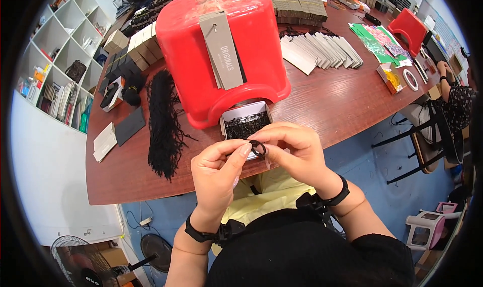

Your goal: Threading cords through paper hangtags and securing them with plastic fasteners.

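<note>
Between my two hands, in front of my body, is a small looped black cord (257, 149). My left hand (215, 172) pinches it between thumb and fingertips. From the other side, the thumb and fingers of my right hand (298, 152) close on the same loop. Just beyond my fingers is a white box (245, 109) with many small black pieces in it, partly hidden by my hands. A red plastic stool (183, 55) stands behind the box. Several grey hang tags (229, 74) rest against its face. To the left lies a long bundle of black cords (163, 123).
Fanned grey tags (322, 53) lie on the brown table (322, 108) at right, before a white tape roll (410, 79). Flat cards (104, 142) and card stacks (143, 48) are at left. Another person's arm (445, 85) shows far right, near a chair (425, 146).
</note>
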The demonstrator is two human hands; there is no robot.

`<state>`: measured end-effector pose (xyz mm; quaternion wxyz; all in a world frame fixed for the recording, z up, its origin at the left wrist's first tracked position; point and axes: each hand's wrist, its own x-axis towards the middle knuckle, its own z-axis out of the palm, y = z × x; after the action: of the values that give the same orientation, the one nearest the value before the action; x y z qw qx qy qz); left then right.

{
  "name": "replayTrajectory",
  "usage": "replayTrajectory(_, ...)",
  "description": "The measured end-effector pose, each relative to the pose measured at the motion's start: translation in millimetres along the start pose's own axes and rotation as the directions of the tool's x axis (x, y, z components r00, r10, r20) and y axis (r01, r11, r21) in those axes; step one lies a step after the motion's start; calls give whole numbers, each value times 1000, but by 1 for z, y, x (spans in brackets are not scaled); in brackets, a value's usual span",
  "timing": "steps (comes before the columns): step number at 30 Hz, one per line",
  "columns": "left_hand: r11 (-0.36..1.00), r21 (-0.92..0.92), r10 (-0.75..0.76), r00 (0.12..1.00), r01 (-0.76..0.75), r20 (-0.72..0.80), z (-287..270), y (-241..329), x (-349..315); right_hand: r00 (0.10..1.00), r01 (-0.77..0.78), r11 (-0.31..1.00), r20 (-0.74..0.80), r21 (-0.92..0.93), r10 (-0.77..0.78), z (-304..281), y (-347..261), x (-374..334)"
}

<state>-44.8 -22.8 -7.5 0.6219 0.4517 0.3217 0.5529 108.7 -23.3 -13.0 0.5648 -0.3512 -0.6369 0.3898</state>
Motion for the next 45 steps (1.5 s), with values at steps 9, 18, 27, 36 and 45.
replayTrajectory(9,998,29,60,998,-59,-30,5,-4,-3,999,-32,999,5,15,32,1,-1,-1)
replayTrajectory(18,713,574,440,894,-404,83,2,-6,-3,920,-391,834,128,390,371,-2,-6,1)
replayTrajectory(27,701,580,464,883,-414,68,6,-9,-3,992,-127,987,3,94,127,1,-7,-2)
replayTrajectory(36,838,504,188,977,-211,97,0,3,-14,963,180,899,-114,-400,-244,2,-8,2)
replayTrajectory(45,897,443,-95,971,-13,221,-8,13,-18,889,274,726,-121,-631,-441,3,2,6)
